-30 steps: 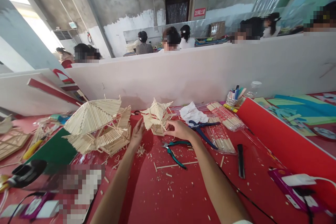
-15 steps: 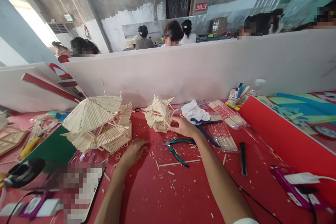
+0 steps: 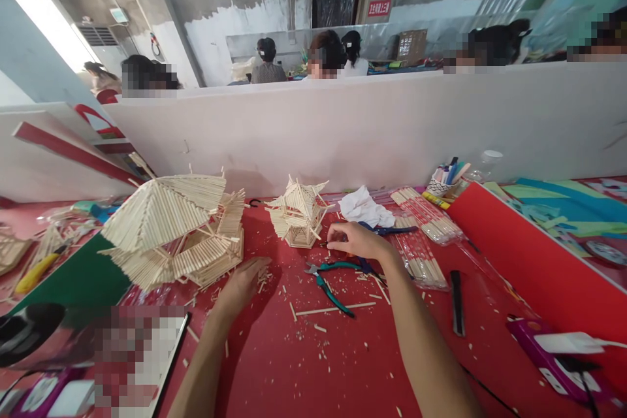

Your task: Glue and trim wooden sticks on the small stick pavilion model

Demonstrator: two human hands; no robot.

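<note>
On the red table, a small pavilion model of thin wooden sticks (image 3: pixel 300 212) stands upright near the white partition. My right hand (image 3: pixel 356 240) is just right of it, not touching, its fingers curled with a gap between thumb and index and nothing visible in them. My left hand (image 3: pixel 249 277) lies low over the table, fingers stretched out, beside the larger stick pavilion (image 3: pixel 169 228). Green-handled pliers (image 3: pixel 329 279) lie spread below the right hand. Behind that hand is a blue-handled tool (image 3: pixel 392 230), partly hidden.
Right of the hands lie bagged sticks (image 3: pixel 421 258), white tissue (image 3: pixel 366 208), a dark cutter (image 3: pixel 457 302) and a purple power strip (image 3: pixel 548 359). Stick scraps litter the red table (image 3: pixel 294 372). A white partition (image 3: pixel 294 130) stands behind; people sit beyond it.
My right hand has moved right, away from the small pavilion. My left hand has shifted slightly left. The camera view has shifted a little.
</note>
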